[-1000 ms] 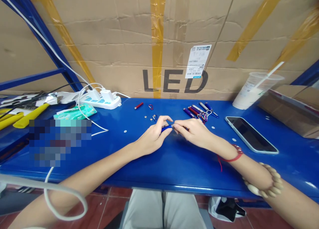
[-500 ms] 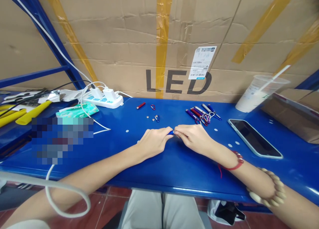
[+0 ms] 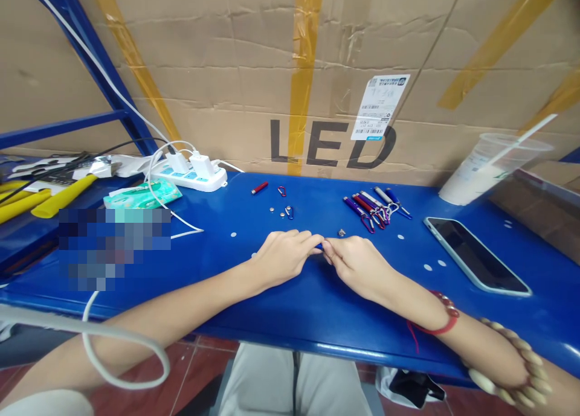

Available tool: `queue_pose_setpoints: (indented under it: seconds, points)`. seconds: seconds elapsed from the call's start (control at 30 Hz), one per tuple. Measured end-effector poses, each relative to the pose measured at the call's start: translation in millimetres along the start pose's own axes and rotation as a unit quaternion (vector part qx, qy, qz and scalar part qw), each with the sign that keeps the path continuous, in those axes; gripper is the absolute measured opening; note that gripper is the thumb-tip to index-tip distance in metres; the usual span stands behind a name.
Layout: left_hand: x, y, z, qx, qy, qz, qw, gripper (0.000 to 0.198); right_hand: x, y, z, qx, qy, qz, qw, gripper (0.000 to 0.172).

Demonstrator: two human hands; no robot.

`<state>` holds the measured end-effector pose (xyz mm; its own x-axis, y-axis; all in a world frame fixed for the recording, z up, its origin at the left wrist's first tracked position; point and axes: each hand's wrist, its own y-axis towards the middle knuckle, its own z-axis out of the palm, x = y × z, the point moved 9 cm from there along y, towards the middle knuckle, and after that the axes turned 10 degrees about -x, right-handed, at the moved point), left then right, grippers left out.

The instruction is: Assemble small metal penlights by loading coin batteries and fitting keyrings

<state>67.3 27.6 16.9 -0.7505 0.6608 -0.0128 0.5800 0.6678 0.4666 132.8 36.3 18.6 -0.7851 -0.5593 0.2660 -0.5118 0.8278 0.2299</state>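
Note:
My left hand [image 3: 287,256] and my right hand [image 3: 357,260] meet over the blue table, both closed on a slim blue flashlight tube [image 3: 319,246]. Only a short stretch of it shows between the fingers; the rest is hidden. Just beyond my right hand lies a small silvery metal part [image 3: 341,232]. Farther back are a short red tube [image 3: 260,188], a red carabiner [image 3: 281,191], a blue carabiner [image 3: 290,213] and small round button cells [image 3: 272,210]. A cluster of slim flashlights [image 3: 371,206], several with carabiners, lies behind my right hand.
A phone [image 3: 478,256] and a plastic cup [image 3: 492,168] with a straw stand to the right. At left are a power strip [image 3: 194,176], a tissue pack [image 3: 142,194], yellow-handled tools [image 3: 63,197] and a looping white cable [image 3: 127,337]. A cardboard box [image 3: 217,72] walls the back.
A small silvery part now lies on the table beyond my right hand, where none showed before. Both hands stay on the blue tube, with the grip slightly shifted. The view has moved slightly.

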Motion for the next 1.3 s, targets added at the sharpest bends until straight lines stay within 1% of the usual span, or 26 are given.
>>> queue_pose_setpoints:
  seconds: [0.07, 0.13, 0.17, 0.23, 0.3, 0.33, 0.37, 0.4, 0.43, 0.47, 0.5, 0.53, 0.57, 0.6, 0.63, 0.7, 0.77, 0.87, 1.0, 1.07, 1.13, 1.23, 1.3]
  points:
    - [-1, 2, -3.6, -0.015, 0.003, 0.006, 1.0, 0.028, -5, 0, 0, 0.0, 0.081, 0.025, 0.996, 0.043]
    - [-1, 3, -5.3, -0.02, 0.0, 0.008, 1.0, 0.029, -11, 0, 5, 0.025, 0.187, 0.061, 0.98, 0.044]
    - [-2, 4, -5.8, -0.021, -0.005, 0.006, 1.0, 0.028, -14, 0, 9, 0.045, 0.247, 0.081, 0.965, 0.044]
    - [-2, 5, -6.7, -0.026, -0.026, -0.002, 0.999, 0.028, -15, 0, 17, 0.087, 0.361, 0.11, 0.922, 0.048]
    - [0, 7, -6.7, -0.028, -0.047, -0.022, 0.998, 0.028, -13, 2, 21, 0.118, 0.439, 0.124, 0.882, 0.053]
    - [3, 7, -6.4, -0.026, -0.056, -0.037, 0.997, 0.028, -13, 3, 22, 0.127, 0.457, 0.125, 0.872, 0.055]
    - [6, 8, -5.7, -0.022, -0.064, -0.056, 0.996, 0.028, -13, 4, 22, 0.13, 0.459, 0.123, 0.87, 0.055]
    - [9, 8, -4.8, -0.016, -0.072, -0.077, 0.994, 0.028, -15, 6, 20, 0.119, 0.443, 0.123, 0.88, 0.055]
    - [13, 9, -3.8, -0.01, -0.082, -0.099, 0.992, 0.028, -20, 8, 15, 0.091, 0.407, 0.122, 0.901, 0.054]
    - [16, 9, -3.0, -0.004, -0.092, -0.12, 0.988, 0.028, -27, 11, 6, 0.044, 0.35, 0.115, 0.929, 0.052]
    - [19, 9, -2.4, 0.001, -0.104, -0.137, 0.985, 0.028, -32, 14, -6, -0.011, 0.276, 0.097, 0.956, 0.05]
    - [21, 10, -1.9, 0.005, -0.117, -0.151, 0.982, 0.028, -34, 16, -19, -0.065, 0.198, 0.064, 0.976, 0.047]
    - [23, 10, -1.9, 0.007, -0.129, -0.161, 0.978, 0.028, -31, 16, -29, -0.103, 0.125, 0.017, 0.987, 0.042]
    - [24, 10, -1.9, 0.007, -0.14, -0.168, 0.976, 0.028, -25, 16, -35, -0.122, 0.067, -0.037, 0.99, 0.038]
    - [25, 10, -1.6, 0.007, -0.15, -0.171, 0.974, 0.027, -19, 15, -36, -0.123, 0.026, -0.091, 0.988, 0.035]
    - [23, 10, 0.3, 0.014, -0.168, -0.165, 0.972, 0.026, -10, 13, -35, -0.104, -0.024, -0.167, 0.98, 0.037]
    - [21, 10, 2.9, 0.021, -0.189, -0.151, 0.97, 0.024, -6, 11, -34, -0.096, -0.063, -0.199, 0.973, 0.041]
    - [19, 10, 6.5, 0.027, -0.229, -0.137, 0.963, 0.024, 2, 6, -32, -0.096, -0.115, -0.228, 0.962, 0.042]
    - [23, 12, 4.2, 0.009, -0.274, -0.131, 0.953, 0.023, 16, -3, -24, -0.123, -0.168, -0.273, 0.939, 0.04]
    - [22, 13, 1.7, -0.003, -0.282, -0.116, 0.952, 0.022, 20, -5, -20, -0.131, -0.166, -0.284, 0.935, 0.037]
    - [21, 13, 2.9, -0.004, -0.287, -0.116, 0.951, 0.022, 18, -4, -17, -0.126, -0.156, -0.274, 0.941, 0.036]
    - [24, 12, 7.5, -0.008, -0.31, -0.146, 0.94, 0.022, 11, 1, -15, -0.12, -0.14, -0.237, 0.954, 0.036]
    - [26, 12, 6.9, -0.024, -0.324, -0.163, 0.932, 0.022, 6, 4, -17, -0.131, -0.133, -0.209, 0.96, 0.038]
